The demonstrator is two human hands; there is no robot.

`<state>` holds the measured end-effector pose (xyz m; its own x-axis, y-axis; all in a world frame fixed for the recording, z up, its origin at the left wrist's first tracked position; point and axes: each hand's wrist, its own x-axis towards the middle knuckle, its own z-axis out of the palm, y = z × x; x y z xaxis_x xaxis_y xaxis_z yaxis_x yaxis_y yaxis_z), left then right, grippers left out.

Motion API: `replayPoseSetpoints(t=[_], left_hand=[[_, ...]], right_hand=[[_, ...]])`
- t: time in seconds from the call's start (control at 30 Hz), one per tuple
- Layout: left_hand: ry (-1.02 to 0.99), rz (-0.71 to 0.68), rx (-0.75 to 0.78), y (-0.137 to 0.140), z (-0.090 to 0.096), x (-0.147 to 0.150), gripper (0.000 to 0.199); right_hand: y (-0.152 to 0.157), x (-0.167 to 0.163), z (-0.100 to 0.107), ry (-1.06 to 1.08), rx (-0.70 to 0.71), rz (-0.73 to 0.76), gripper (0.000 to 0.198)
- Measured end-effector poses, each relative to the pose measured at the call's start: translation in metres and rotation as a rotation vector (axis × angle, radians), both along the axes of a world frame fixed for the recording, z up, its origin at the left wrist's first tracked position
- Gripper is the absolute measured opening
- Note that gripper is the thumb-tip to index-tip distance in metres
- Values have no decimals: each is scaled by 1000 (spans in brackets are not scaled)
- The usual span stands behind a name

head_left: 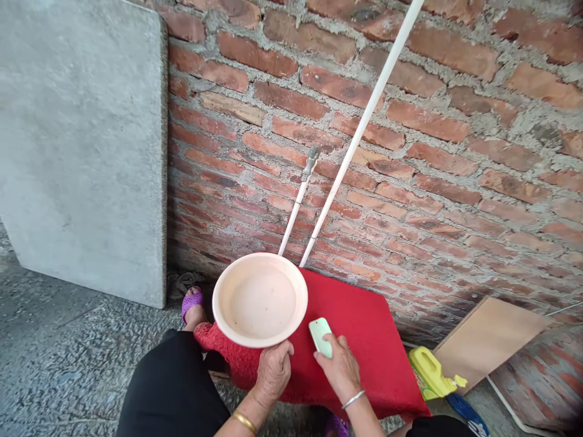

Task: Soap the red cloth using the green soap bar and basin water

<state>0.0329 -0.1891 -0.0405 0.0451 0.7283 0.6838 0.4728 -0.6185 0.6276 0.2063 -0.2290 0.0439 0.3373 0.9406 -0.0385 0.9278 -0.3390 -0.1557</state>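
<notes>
A pale cream plastic basin (262, 303) rests at the left end of a low surface covered with red cloth (355, 321). Small dark specks show on the basin's inside bottom. My left hand (274, 367), wearing a gold bangle, is closed on the near right part of the basin's rim; its fingertips are partly hidden. Just to the right, my right hand (339, 364), with a silver bangle, grips a pale green oblong plastic piece (321, 334) between thumb and fingers. The piece has rounded corners and a small hole, like the back of a scrub brush; its underside is hidden.
A brick wall (310, 91) rises behind the red cloth, with white pipes (355, 145) along it. A large grey slab (86, 145) stands at left. At right are a yellow jug (432, 373), a tan board (492, 340) and a blue item (467, 413) on the floor.
</notes>
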Motion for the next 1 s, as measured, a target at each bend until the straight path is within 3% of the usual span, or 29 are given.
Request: replayPoseSetpoints(t=[0.1,0.27,0.37,0.5,0.63,0.73,0.83,1.0], left_hand=[[112,0,19,-1,-2,2,34],[293,42,134,1,-13,8,36],[369,75,182,3,-24,11,31],[512,106,179,1,-34,13,33],[619,118,143,0,-35,14,36],[637,129,151,1,-36,14,36],[648,150,191,3,-38,14,34],[664,150,257,6,-39,9,31]], right_hand=[[-2,11,3,-14,19,-61,29],[3,-21,-7,63,109,79,27],[4,-22,-15,94,127,104,31],[-8,29,-15,128,63,-65,33],[-33,103,-2,64,-48,-324,39],[-49,135,6,-19,-79,-435,45],[-56,125,1,-8,-4,-394,43],[-57,53,-29,224,176,-23,33]])
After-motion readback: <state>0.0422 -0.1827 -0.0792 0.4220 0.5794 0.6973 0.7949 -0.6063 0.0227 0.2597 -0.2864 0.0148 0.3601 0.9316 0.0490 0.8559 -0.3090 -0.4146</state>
